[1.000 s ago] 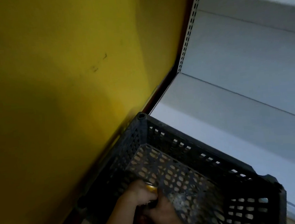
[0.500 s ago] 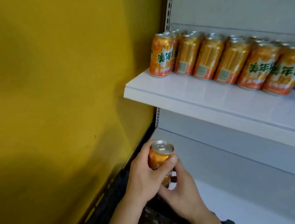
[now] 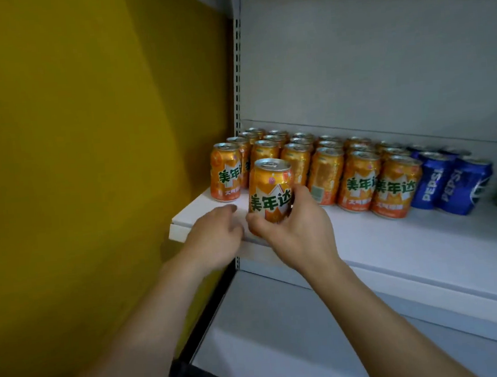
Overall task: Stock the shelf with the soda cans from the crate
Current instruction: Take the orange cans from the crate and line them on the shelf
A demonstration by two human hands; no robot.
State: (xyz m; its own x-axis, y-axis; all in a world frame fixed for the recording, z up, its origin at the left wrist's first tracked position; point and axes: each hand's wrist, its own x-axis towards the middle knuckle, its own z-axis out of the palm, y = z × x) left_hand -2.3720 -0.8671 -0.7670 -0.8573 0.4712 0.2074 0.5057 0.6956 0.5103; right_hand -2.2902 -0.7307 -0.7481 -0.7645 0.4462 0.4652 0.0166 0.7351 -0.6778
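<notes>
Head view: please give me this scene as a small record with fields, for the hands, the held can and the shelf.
right hand: right hand grips an upright orange can near the front of the shelf
left hand: left hand holds nothing, beside the can
stock on shelf: rows of orange cans, then blue Pepsi cans to their right
free spot: gap in the front row behind the held can
side: yellow wall

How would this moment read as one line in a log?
right hand: grips orange can above shelf front | left hand: open beside it | gap: front row, second spot
</notes>
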